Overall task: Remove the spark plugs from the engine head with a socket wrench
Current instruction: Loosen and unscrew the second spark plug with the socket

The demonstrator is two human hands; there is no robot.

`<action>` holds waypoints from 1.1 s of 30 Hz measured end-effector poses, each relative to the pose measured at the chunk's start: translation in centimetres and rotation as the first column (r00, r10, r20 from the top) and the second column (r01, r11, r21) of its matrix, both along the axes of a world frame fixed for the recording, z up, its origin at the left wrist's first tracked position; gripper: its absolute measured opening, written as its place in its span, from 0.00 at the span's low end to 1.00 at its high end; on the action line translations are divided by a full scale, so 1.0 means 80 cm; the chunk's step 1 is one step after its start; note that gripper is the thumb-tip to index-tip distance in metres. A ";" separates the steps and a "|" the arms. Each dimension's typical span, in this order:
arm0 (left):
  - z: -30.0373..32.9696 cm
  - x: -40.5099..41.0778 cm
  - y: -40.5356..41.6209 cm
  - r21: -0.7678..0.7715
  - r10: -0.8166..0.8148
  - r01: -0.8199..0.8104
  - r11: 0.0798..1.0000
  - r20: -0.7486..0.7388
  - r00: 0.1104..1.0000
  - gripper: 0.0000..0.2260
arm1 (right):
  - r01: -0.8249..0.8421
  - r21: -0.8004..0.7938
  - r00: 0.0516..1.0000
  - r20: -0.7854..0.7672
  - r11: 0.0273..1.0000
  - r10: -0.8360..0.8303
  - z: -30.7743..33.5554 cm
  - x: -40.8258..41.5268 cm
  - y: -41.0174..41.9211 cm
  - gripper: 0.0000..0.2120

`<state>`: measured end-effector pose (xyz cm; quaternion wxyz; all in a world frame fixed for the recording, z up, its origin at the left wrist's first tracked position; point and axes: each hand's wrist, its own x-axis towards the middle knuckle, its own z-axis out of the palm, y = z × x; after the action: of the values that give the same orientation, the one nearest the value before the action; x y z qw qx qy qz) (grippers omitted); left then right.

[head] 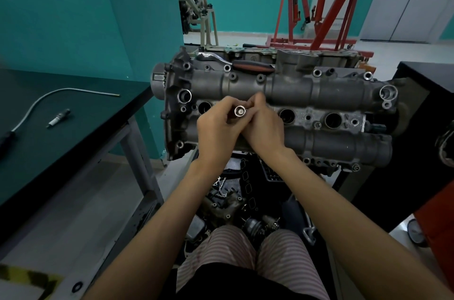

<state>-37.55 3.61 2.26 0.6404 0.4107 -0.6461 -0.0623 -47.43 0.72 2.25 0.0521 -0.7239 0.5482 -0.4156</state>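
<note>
Now: my left hand [218,127] grips socket [240,111], open end toward me; right hand [264,125] pinches its far side, above head [319,100].

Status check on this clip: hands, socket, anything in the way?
Both hands on the socket, held over the engine head. Ratchet lying on the head's far side. One spark plug on the bench. Nothing in the way.
</note>
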 end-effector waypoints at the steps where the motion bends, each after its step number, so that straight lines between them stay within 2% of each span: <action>1: 0.004 0.000 -0.002 -0.003 0.036 -0.036 0.999 0.033 0.999 0.07 | 0.012 -0.002 1.000 -0.019 1.000 -0.012 0.001 0.000 -0.001 0.11; 4: 0.002 0.000 -0.001 0.005 -0.004 0.003 1.000 0.142 0.990 0.07 | 0.039 -0.016 0.996 -0.077 0.999 -0.040 0.000 0.002 -0.005 0.10; 6: -0.011 -0.002 0.004 0.024 -0.097 0.094 0.995 0.176 0.980 0.15 | 0.057 -0.018 0.994 -0.091 0.998 -0.059 0.000 0.003 -0.007 0.10; 8: -0.020 -0.002 0.007 0.028 -0.133 0.130 0.991 0.093 0.987 0.16 | 0.072 -0.039 0.994 -0.078 0.997 -0.075 0.000 0.003 -0.006 0.09; 11: -0.010 -0.002 0.005 0.006 -0.052 0.052 0.999 -0.010 0.999 0.05 | 0.036 -0.047 0.999 -0.024 0.998 -0.037 -0.001 0.003 -0.002 0.10; 12: -0.005 -0.002 0.002 0.017 -0.011 0.012 1.000 -0.023 1.000 0.05 | 0.021 -0.041 1.000 -0.016 0.999 -0.022 -0.001 0.003 -0.001 0.12; 13: -0.001 0.000 -0.002 0.035 0.031 -0.030 0.999 -0.021 0.999 0.09 | 0.014 -0.038 1.000 -0.023 0.999 -0.015 -0.001 0.003 0.000 0.13; 15: 0.003 0.004 -0.008 0.060 0.066 -0.068 0.996 0.035 0.997 0.13 | 0.018 -0.033 0.998 -0.055 0.999 -0.020 0.000 0.004 0.000 0.12; 18: -0.002 0.005 -0.005 -0.028 -0.014 0.019 0.999 0.156 0.988 0.08 | 0.055 -0.037 0.996 -0.066 0.998 -0.057 -0.002 0.005 -0.004 0.10; 21: -0.017 0.003 0.000 -0.089 -0.062 0.085 0.992 0.237 0.970 0.15 | 0.091 -0.042 0.993 -0.076 0.995 -0.094 -0.003 0.004 -0.007 0.12; 25: -0.008 -0.001 -0.001 0.003 -0.006 0.006 1.000 -0.009 1.000 0.05 | 0.027 -0.050 1.000 -0.012 0.998 -0.028 -0.002 0.004 0.001 0.11; 26: -0.003 0.001 -0.005 0.016 0.026 -0.026 1.000 -0.035 0.999 0.09 | 0.015 -0.046 1.000 -0.019 0.999 -0.016 -0.001 0.004 0.002 0.12; 28: 0.003 0.005 -0.010 0.040 0.034 -0.034 0.999 0.004 0.999 0.12 | 0.021 -0.022 0.999 -0.025 1.000 -0.021 0.000 0.004 0.003 0.12; 30: 0.001 0.005 -0.005 0.035 -0.050 0.048 0.998 0.076 0.996 0.10 | 0.045 -0.004 0.998 -0.033 0.999 -0.045 0.001 0.003 0.000 0.09; 33: -0.021 0.003 0.003 0.006 -0.106 0.107 0.994 0.151 0.983 0.16 | 0.067 -0.046 0.994 -0.080 0.997 -0.071 -0.001 0.004 -0.001 0.08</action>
<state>-37.31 3.82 0.60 0.5857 0.3782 -0.7140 -0.0643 -47.12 0.66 2.18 -0.0002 -0.7218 0.5656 -0.3989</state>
